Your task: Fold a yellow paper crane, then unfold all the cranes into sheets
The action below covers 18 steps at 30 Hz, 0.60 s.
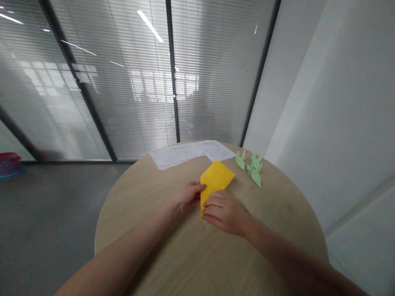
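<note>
A folded sheet of yellow paper [215, 176], kite-like in outline, is held between my two hands above the table. My left hand [189, 196] pinches its left edge, thumb on the upper face and the other fingers behind. My right hand [226, 211] is closed on the lower part, its curled fingers reaching over to the bottom left edge and covering some of the paper. To the right of the yellow paper, several light green origami figures [254, 166] with pointed tips sit close together on the table.
The round wooden table [135, 197] carries printed white sheets [180, 155] at its far edge. Behind stands a glass partition [138, 90] with blinds, and a white wall [345, 123] rises at the right. A pink and blue basket [10, 165] rests on the grey floor at far left.
</note>
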Tool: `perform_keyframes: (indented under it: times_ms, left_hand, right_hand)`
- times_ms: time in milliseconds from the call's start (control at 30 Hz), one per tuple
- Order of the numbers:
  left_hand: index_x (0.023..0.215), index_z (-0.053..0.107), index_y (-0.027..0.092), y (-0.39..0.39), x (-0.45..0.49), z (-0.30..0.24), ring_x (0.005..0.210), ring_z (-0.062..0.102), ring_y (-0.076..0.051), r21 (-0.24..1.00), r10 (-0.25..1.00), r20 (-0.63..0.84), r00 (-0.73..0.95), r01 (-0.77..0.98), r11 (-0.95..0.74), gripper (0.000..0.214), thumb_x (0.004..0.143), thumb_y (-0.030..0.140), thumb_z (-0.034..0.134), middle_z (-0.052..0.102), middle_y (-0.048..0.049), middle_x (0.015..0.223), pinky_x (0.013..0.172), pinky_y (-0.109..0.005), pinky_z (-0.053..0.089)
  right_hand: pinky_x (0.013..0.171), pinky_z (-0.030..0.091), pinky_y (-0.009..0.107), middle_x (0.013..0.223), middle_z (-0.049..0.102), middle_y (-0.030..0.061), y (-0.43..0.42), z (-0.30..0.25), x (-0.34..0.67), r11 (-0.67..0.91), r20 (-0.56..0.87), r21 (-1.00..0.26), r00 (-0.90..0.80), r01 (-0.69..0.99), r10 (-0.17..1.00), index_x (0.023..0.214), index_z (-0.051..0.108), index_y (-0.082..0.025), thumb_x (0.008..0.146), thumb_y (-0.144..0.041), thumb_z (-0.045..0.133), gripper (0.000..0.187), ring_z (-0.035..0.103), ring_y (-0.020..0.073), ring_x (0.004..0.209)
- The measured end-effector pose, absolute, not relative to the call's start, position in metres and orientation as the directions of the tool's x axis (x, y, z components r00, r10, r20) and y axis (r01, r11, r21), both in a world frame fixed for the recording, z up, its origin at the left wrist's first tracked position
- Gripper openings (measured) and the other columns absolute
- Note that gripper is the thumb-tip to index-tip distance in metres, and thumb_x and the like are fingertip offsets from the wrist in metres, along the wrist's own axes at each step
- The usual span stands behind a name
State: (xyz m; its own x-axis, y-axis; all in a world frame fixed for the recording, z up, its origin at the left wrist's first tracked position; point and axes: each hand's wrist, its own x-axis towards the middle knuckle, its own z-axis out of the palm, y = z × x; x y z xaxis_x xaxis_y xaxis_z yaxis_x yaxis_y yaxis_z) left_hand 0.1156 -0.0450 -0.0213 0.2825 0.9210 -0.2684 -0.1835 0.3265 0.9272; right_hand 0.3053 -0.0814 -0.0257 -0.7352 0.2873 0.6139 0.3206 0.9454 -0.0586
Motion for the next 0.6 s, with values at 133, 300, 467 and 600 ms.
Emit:
perform_keyframes:
  times_ms: [133, 300, 467, 600]
  left_hand:
    - [0.096, 0.07, 0.013, -0.042, 0.11, -0.021, 0.066, 0.063, -0.012, 0.958, 0.956, -0.226, 0.189, -0.133, 0.253, 0.023, 0.081, 0.03, 0.072, 0.073, -0.005, 0.085, 0.061, -0.024, 0.046]
    - [0.1, 0.072, 0.014, -0.043, 0.106, -0.013, 0.075, 0.067, -0.018, 0.984, 0.967, -0.173, 0.188, 0.003, 0.176, 0.035, 0.081, 0.043, 0.071, 0.075, -0.0083, 0.092, 0.065, -0.027, 0.048]
    - [0.091, 0.075, 0.015, -0.047, 0.106, -0.005, 0.072, 0.067, -0.019, 0.984, 0.95, -0.157, 0.269, 0.126, 0.127, 0.033, 0.081, 0.046, 0.069, 0.077, -0.0084, 0.089, 0.064, -0.028, 0.047]
    - [0.091, 0.076, 0.014, -0.047, 0.105, -0.006, 0.071, 0.067, -0.02, 0.984, 0.933, -0.144, 0.33, 0.146, 0.101, 0.035, 0.076, 0.045, 0.074, 0.077, -0.0089, 0.09, 0.065, -0.028, 0.047]
  right_hand:
    - [0.101, 0.045, 0.044, 0.108, 0.071, 0.0076, -0.083, -0.024, 0.31, 0.919, 0.686, -0.064, -0.652, 0.39, 0.324, 0.092, 0.073, -0.026, 0.096, -0.033, 0.062, 0.014, 0.062, 0.0247, 0.11]
    - [0.12, 0.029, 0.057, 0.149, 0.051, 0.0107, -0.072, -0.023, 0.326, 0.779, 0.809, -0.256, -0.315, 0.572, 0.497, 0.116, 0.07, -0.027, 0.093, -0.031, 0.062, 0.025, 0.037, 0.0327, 0.145]
    - [0.118, 0.033, 0.059, 0.155, 0.043, 0.0161, -0.038, -0.036, 0.341, 0.553, 0.613, -0.7, -0.016, 0.453, 0.79, 0.154, 0.036, -0.023, 0.086, -0.043, 0.069, 0.078, 0.038, 0.0334, 0.146]
    - [0.103, 0.052, 0.05, 0.137, 0.062, 0.0146, -0.022, -0.043, 0.345, 0.337, 0.316, -0.939, -0.204, 0.074, 0.926, 0.154, 0.036, -0.025, 0.083, -0.05, 0.07, 0.083, 0.061, 0.0311, 0.126]
